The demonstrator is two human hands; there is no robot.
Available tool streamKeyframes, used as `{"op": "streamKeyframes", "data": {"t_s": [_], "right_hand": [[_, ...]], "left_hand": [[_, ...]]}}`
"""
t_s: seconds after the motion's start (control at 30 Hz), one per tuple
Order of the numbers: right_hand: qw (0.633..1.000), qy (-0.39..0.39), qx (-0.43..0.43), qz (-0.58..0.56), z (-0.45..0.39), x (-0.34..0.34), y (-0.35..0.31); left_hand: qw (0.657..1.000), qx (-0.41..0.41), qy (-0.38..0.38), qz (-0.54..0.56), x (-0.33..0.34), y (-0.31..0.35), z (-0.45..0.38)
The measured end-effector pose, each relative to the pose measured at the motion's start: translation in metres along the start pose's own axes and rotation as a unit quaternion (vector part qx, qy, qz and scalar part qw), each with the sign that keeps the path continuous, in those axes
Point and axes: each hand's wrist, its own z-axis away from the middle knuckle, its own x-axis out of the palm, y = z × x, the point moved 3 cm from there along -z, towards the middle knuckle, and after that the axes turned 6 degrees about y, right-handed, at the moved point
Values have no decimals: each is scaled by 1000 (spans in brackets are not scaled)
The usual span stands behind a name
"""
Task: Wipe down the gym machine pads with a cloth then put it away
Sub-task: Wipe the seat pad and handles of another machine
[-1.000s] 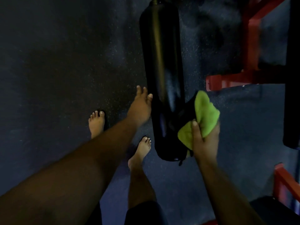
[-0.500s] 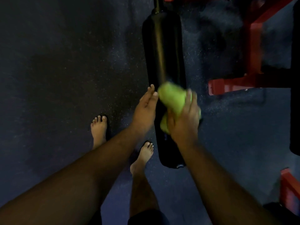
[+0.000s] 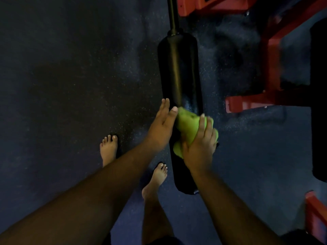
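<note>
looking down from the head view, dim light. black cylindrical roller pad [image 3: 178, 76] runs from 12 o'clock down through centre frame, hanging off a thin black bar [image 3: 173, 13] at top, its lower end at about 6 o'clock of centre, above the floor. green cloth [image 3: 187, 126] sits bunched on the lower half of the pad, slightly motion-blurred. right hand [image 3: 200, 149] is pressed over the cloth from the 5 o'clock side, fingers [image 3: 201, 122] curled and clamped on the cloth, a bit of green poking out past the fingertips and below the thumb. left hand [image 3: 161, 128] lies flat against the pad's left side at 9 o'clock of the cloth, fingers straight and held together, thumb tip touching the cloth's left edge; it grips nothing. both forearms come in from the bottom edge. two bare feet on the dark speckled floor [image 3: 62, 85]: left foot [image 3: 108, 149] at 8 o'clock of the pad, right foot [image 3: 156, 179] just beside the pad's lower end. red machine frame [image 3: 269, 68] at 2 o'clock, well apart from the hands, with a red foot at 3 o'clock. second black pad [image 3: 318, 103] along the right edge. another red piece [image 3: 315, 213] at 4 o'clock.
</note>
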Motion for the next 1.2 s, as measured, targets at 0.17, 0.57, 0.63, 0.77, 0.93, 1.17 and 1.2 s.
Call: {"op": "streamKeyframes", "data": {"t_s": [0.17,0.57,0.63,0.77,0.93,1.17,1.2], "right_hand": [[999,38,-26,16,-66,-5,-44],[992,9,-126,-31,-172,-30,-103],[993,-11,-121,1,-133,-31,-78],[991,-94,-87,31,-40,-34,-26],[976,-178,-52,114,84,-20,41],[953,-256,-93,133,177,-43,108],[953,-268,-80,116,170,-48,106]], "left_hand": [[995,4,45,88,-4,1,-20],[994,12,71,79,-4,6,-40],[993,11,72,92,-3,9,-30],[995,-39,11,93,7,-10,6],[992,-104,-20,-63,44,-55,95],[967,-137,-90,-193,70,-119,213],[972,-135,-94,-168,71,-117,218]]}}
